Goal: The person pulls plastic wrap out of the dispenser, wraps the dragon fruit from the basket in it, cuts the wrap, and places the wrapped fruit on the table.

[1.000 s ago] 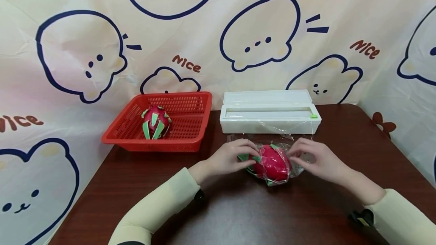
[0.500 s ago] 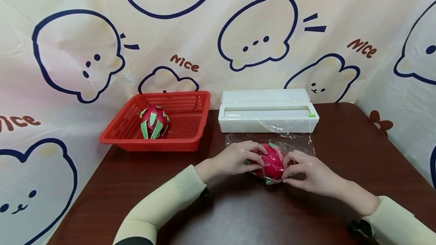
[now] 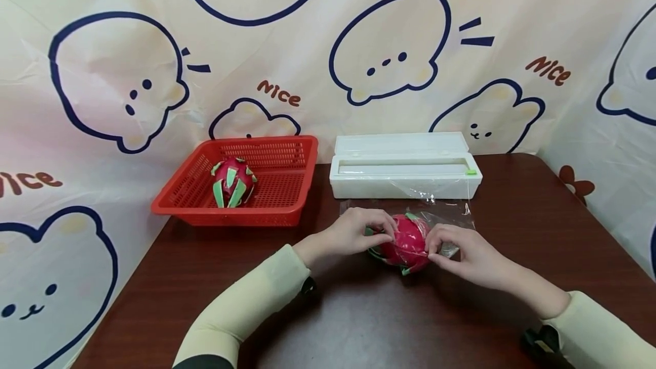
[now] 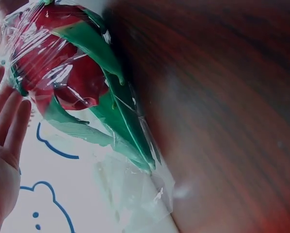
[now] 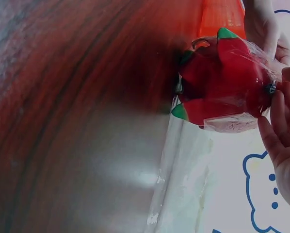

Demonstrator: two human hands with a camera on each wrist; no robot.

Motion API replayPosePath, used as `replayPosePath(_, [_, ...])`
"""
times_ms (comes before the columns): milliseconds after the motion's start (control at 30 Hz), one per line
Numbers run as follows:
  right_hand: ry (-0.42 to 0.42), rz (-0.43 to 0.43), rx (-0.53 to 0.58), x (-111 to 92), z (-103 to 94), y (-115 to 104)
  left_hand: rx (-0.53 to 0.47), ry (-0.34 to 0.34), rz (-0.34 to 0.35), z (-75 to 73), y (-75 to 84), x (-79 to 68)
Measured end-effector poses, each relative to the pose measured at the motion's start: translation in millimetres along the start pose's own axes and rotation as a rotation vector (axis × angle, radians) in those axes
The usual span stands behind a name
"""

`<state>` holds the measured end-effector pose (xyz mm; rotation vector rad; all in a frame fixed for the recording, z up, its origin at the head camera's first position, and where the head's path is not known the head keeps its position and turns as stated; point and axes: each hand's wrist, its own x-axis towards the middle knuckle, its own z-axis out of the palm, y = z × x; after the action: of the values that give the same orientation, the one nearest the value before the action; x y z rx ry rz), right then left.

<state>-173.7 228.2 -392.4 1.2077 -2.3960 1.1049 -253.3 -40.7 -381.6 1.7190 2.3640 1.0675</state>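
A red dragon fruit with green scales (image 3: 410, 238) lies on the table between my hands, covered by clear plastic wrap (image 3: 453, 215). My left hand (image 3: 356, 232) is at its left side, with thumb and fingertips pinching the wrap on top. On the right side, my right hand (image 3: 466, 255) pinches the wrap against the fruit. In the left wrist view, film stretches tightly over the fruit (image 4: 62, 63), and a loose flap hangs past the long green leaf tips. The right wrist view shows fingertips gathered at one end of the wrapped fruit (image 5: 232, 77).
A white wrap dispenser box (image 3: 405, 188) with its lid up and a green slider (image 3: 471, 172) stands behind the fruit. To the left is a red plastic basket (image 3: 230, 216) holding another dragon fruit (image 3: 233, 182). A patterned cloth (image 3: 307, 27) hangs behind the table (image 3: 333, 323).
My right hand has come in closer to the fruit and lower, drawing the wrap against its right side. The left hand has shifted slightly right onto the fruit's top.
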Motion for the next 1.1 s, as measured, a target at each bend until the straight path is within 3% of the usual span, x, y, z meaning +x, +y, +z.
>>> replayPosePath(133, [-0.001,0.091,0.031,-1,-2.7,-2,-0.121,0.03,-0.07,0.1,-2.5,0.8])
replayPosePath(233, [0.009,0.132,0.046,-2,-3.7,-1,-0.154,0.055,-0.098,0.2,-3.5,1.4])
replayPosePath(433, [0.072,0.066,0.029,0,-0.4,3,-0.155,0.085,-0.126,0.9,-1.1,3.0])
replayPosePath(600, [0.124,0.009,0.021,11,-1.8,-17,-0.185,0.133,-0.138,2.9,2.8,4.2])
replayPosePath(767, [0.139,0.053,0.031,7,1.9,-6,-0.201,0.171,-0.109,7.1,-4.8,6.2])
replayPosePath(867, [0.145,0.087,0.025,1,3.7,5,-0.207,0.165,-0.118,7.4,-6.0,7.1])
replayPosePath(1100, [0.181,0.182,-0.062,-2,-3.2,10,-0.175,0.145,-0.149,7.0,-9.4,8.1])
